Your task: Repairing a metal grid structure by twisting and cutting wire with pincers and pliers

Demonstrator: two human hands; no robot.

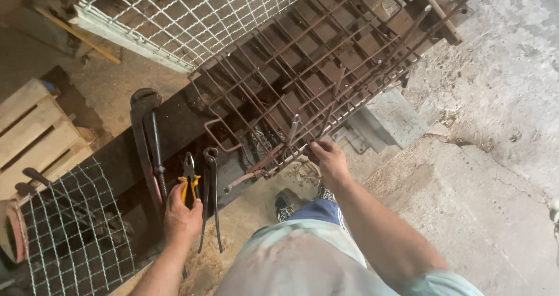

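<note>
Left hand (181,214) closed around yellow-handled pliers (189,182) near the front edge of the dark counter (125,156), beside long pincers (211,197) and large bolt cutters (148,142). Right hand (331,162) pinching a bar at the near corner of the rusty rebar cage (317,69). Judging by this: pliers picked up, not yet brought to the cage; tying or cutting still ahead. White wire mesh (192,16) farther back.

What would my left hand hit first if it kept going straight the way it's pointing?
The left hand already grips the yellow-handled pliers; straight beyond their tip lies the dark workbench, probably met first, though depth is unclear.
</note>
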